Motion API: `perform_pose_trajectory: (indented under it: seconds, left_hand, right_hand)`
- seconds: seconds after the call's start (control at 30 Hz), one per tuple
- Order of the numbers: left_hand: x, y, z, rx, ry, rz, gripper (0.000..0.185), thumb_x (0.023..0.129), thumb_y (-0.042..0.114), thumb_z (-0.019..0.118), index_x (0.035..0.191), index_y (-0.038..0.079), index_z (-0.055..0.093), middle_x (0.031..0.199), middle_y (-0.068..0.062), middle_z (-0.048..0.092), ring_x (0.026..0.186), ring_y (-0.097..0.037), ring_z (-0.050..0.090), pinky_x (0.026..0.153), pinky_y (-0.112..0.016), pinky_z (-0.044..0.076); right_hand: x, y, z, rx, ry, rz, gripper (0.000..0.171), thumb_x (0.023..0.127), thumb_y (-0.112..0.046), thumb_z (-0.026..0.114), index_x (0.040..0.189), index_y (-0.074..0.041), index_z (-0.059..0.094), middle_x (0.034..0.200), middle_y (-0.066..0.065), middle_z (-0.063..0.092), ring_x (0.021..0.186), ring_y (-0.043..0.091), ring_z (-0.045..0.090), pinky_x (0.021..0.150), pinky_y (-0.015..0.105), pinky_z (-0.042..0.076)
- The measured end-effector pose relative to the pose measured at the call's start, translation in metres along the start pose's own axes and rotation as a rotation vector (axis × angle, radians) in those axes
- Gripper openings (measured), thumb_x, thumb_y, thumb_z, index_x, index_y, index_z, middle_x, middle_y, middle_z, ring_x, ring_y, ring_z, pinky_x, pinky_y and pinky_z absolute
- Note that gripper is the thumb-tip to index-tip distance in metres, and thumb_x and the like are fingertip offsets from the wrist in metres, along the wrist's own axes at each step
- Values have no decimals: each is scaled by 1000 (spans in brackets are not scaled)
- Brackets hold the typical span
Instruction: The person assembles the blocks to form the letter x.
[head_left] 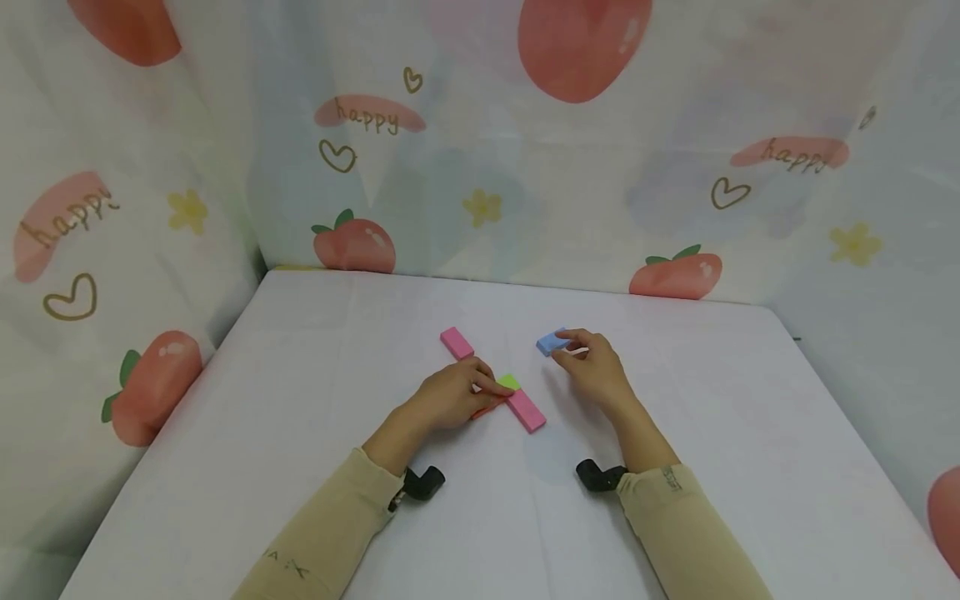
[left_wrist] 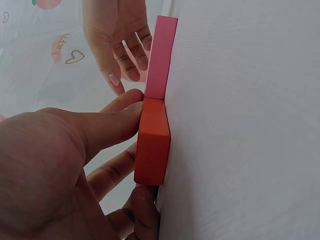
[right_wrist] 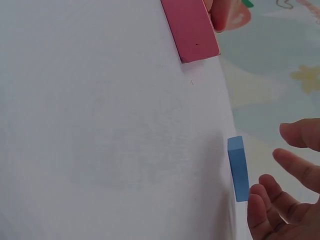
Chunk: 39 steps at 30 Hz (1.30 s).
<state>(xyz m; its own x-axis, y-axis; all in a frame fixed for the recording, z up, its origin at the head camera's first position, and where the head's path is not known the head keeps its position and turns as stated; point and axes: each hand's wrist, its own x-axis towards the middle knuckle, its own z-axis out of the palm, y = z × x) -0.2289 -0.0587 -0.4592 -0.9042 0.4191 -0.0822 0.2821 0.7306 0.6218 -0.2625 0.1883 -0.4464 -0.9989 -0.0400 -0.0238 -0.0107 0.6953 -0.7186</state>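
My left hand (head_left: 453,393) rests low over an orange block (left_wrist: 153,142), with thumb and index finger at its far end and the other fingers bent about its near end. End to end with the orange block stands a pink block (head_left: 527,412). A green block (head_left: 509,382) touches that joint from behind, partly covered by the fingers. Beyond the left hand lies a second pink block (head_left: 457,342), its near end by the knuckles. My right hand (head_left: 596,371) hovers beside a blue block (right_wrist: 239,169), thumb and fingers spread apart around it without a grip.
A white cloth covers the table (head_left: 712,417). Printed curtains (head_left: 510,167) with peaches and hearts stand along the back and both sides. Black wrist cameras (head_left: 424,483) stick out from the cuffs above the table.
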Motion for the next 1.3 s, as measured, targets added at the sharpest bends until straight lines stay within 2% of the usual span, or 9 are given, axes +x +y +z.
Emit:
perform_pose_trajectory:
  seconds: [0.37, 0.53, 0.8, 0.97, 1.13, 1.3]
  left_hand:
    - [4, -8, 5, -9, -5, -20, 24, 92, 31, 65, 110, 46, 70, 116, 11, 55, 110, -14, 54, 90, -36, 44]
    - [5, -7, 6, -13, -13, -24, 25, 92, 30, 65, 110, 47, 70, 117, 11, 55, 111, -14, 54, 92, -37, 44]
    - [7, -5, 8, -1, -23, -19, 24, 93, 31, 65, 111, 46, 70, 117, 13, 55, 108, -12, 54, 89, -33, 45]
    - [7, -3, 8, 0, -25, -15, 25, 92, 31, 65, 111, 47, 69, 116, 14, 54, 105, -10, 54, 85, -31, 44]
    - [5, 1, 4, 1, -19, -10, 25, 92, 30, 65, 111, 46, 70, 116, 13, 55, 104, -11, 54, 83, -31, 44]
    - [4, 3, 3, -2, -11, -16, 24, 92, 31, 65, 110, 46, 70, 116, 13, 55, 105, -11, 54, 83, -31, 44]
  right_hand:
    - [15, 8, 10, 14, 38, 39, 41, 94, -30, 60, 133, -17, 58, 129, 16, 47, 113, 30, 50, 87, 40, 46]
    - [22, 13, 9, 29, 57, 51, 45, 95, -32, 60, 136, -17, 55, 138, 18, 40, 116, 32, 48, 89, 41, 45]
    - [31, 25, 12, 55, 48, 54, 48, 95, -36, 60, 140, -22, 51, 148, 18, 30, 119, 33, 47, 92, 44, 44]
    - [34, 34, 18, 33, 82, 19, 47, 94, -38, 61, 138, -25, 53, 147, 17, 32, 116, 32, 46, 88, 42, 42]
    - [35, 32, 19, -32, 121, -29, 43, 94, -36, 62, 135, -29, 56, 143, 15, 38, 109, 29, 45, 82, 37, 37]
    - [35, 29, 17, -69, 122, -45, 37, 95, -34, 61, 131, -26, 60, 139, 15, 41, 107, 29, 44, 79, 35, 34]
